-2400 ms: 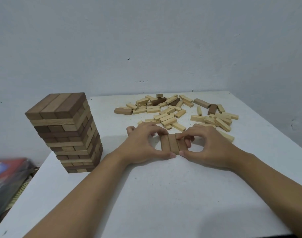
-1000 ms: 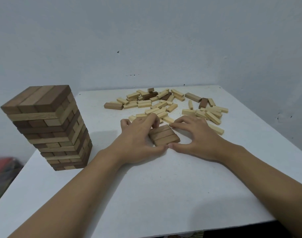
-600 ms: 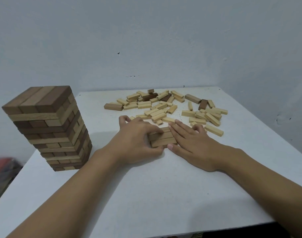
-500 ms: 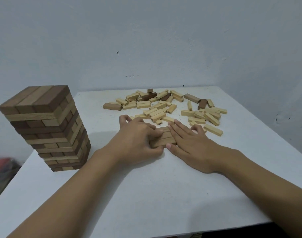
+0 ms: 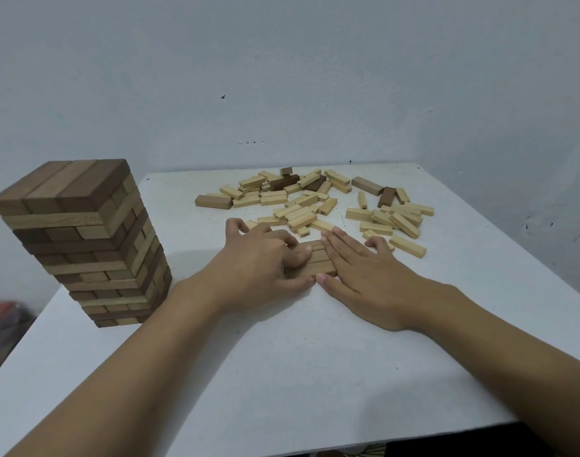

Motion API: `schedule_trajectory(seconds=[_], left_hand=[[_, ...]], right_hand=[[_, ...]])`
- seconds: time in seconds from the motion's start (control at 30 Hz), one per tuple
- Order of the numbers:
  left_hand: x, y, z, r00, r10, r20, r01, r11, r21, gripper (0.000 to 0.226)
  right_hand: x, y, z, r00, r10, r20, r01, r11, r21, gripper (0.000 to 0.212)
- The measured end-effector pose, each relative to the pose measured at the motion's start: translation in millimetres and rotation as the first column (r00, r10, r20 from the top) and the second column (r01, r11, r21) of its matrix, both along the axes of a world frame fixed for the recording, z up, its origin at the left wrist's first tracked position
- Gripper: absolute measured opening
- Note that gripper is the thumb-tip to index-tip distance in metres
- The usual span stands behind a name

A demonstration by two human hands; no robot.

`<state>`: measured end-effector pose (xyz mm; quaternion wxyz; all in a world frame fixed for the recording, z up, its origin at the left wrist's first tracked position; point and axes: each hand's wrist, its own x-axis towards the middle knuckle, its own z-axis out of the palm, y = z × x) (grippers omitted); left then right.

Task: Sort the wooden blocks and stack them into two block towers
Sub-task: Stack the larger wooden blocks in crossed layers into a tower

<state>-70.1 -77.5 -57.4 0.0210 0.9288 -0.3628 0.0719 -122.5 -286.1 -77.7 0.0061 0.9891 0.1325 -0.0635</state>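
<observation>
The step in hand looks like squaring up the bottom layer of the second tower; a row of brown blocks point(image 5: 320, 263), three as far as the seams show, lies flat on the white table point(image 5: 315, 374) near its middle, just in front of the loose blocks point(image 5: 315, 206) and well apart from the tall tower point(image 5: 81, 239) standing by the left edge; the left hand point(image 5: 262, 262) curls its fingers over the row's left end, fingertips on top and thumb along the near side; the right hand point(image 5: 364, 275) lies flat, its fingers straight and pressed together against the row's right end, thumb tip at the near corner; the two thumbs almost meet. The next move probably calls for releasing the row without nudging it, then picking more brown blocks out of the scatter, where a few dark ones lie among many pale ones, and laying them crosswise on top. The row's left end is hidden under the left fingers, so I cannot tell whether the ends sit flush; the marks printed on the pale blocks are too small to read; a reddish thing point(image 5: 5, 311) past the table's left edge is blurred; both forearms are cut off by the frame.
</observation>
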Motion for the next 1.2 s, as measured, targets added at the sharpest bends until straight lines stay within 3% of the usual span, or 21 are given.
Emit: schedule_trajectory(seconds=[1.03,1.2], left_hand=[[8.5,4.1,-9.0,0.978,-0.017,-0.208,-0.022,0.983,-0.182,0.059],[10.5,3.8,-9.9,0.976,-0.015,-0.216,-0.029,0.979,-0.199,0.058]], right_hand=[[2.2,-3.8,-1.1,0.998,0.011,0.066,-0.013,1.0,0.022,0.077],[8.3,-11.3,2.2,0.995,0.012,0.099,-0.027,0.988,0.15,0.087]])
